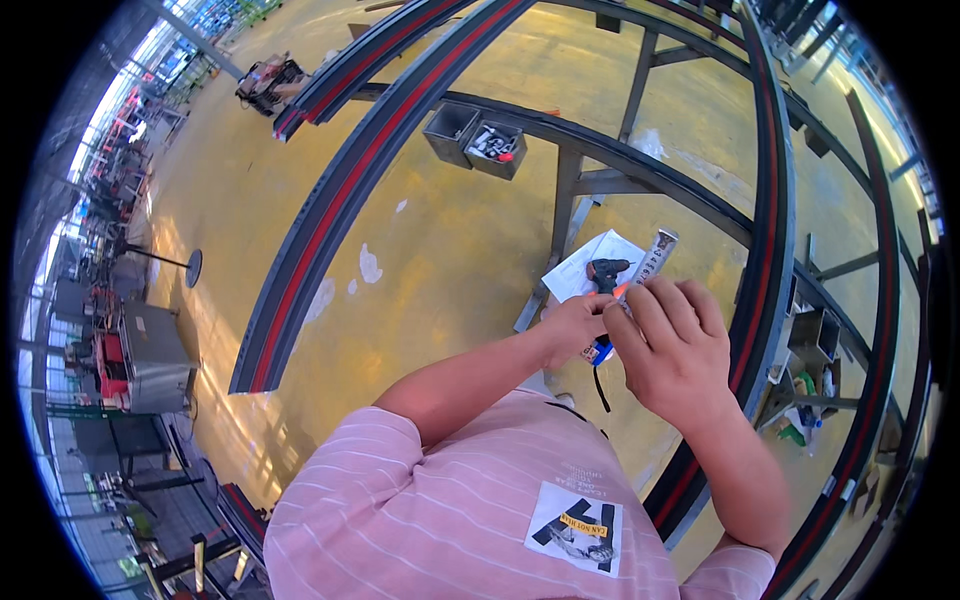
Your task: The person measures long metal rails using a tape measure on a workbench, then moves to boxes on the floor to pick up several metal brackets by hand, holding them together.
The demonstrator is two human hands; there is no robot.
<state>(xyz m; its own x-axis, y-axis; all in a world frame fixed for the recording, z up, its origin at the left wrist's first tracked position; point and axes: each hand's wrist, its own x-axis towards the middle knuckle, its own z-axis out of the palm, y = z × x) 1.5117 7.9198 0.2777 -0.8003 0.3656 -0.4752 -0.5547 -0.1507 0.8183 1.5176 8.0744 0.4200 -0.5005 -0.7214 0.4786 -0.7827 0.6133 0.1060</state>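
Nearest the camera is the person's pink, white-striped shirt (440, 510), with a square printed patch (577, 527) on the chest. Both forearms rise from it and meet above the yellow workshop floor (440, 250).

The right hand (672, 345) is curled, its fingers closed around a small object with an orange tip (621, 290) that peeks out at the fingertips. The left hand (572, 325) meets it from the left, fingers pinched narrow on the same small object. Just under the hands a blue-and-white piece with a black strap (598, 365) hangs down; what it is cannot be made out.

Beyond the hands, a white sheet of paper (580, 268) lies on the floor, with a small dark cordless drill (604, 270) on it and a long silvery printed tube (655, 255) just beside.

Long black rails with red stripes (340, 190) curve across a grey steel frame (570, 180). Two open grey metal boxes hang from the frame: the left box (449, 132) looks empty, the right box (495, 147) holds small metal parts and something red. At the right, another open bin (812, 395) holds green and white bottles.
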